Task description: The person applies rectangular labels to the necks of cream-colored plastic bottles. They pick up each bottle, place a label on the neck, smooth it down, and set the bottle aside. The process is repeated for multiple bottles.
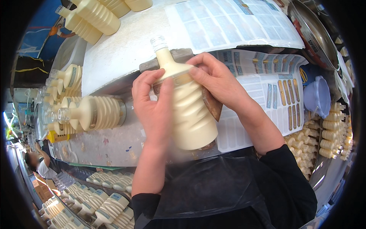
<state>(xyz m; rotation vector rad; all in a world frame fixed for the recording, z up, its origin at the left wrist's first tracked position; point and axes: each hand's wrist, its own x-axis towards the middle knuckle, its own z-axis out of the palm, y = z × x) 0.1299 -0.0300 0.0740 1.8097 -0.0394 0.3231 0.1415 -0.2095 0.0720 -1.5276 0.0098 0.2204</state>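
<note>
Bottle: 1 cream bottle (193,122), by the table's (131,147) near edge, neck toward the far edge.
Left hand (150,91): gripping its left shoulder.
Right hand (219,78): gripping its right shoulder, just as near.
Brown block (212,104): close beside the bottle's right side.
Sticker sheet (280,116): right end.
More bottles (103,112): left end.
Gray bar (150,65): by the neck.

Smooth satiny bottle (192,124), glossy label sheet (238,131), shiny metal basin (318,32)
</note>
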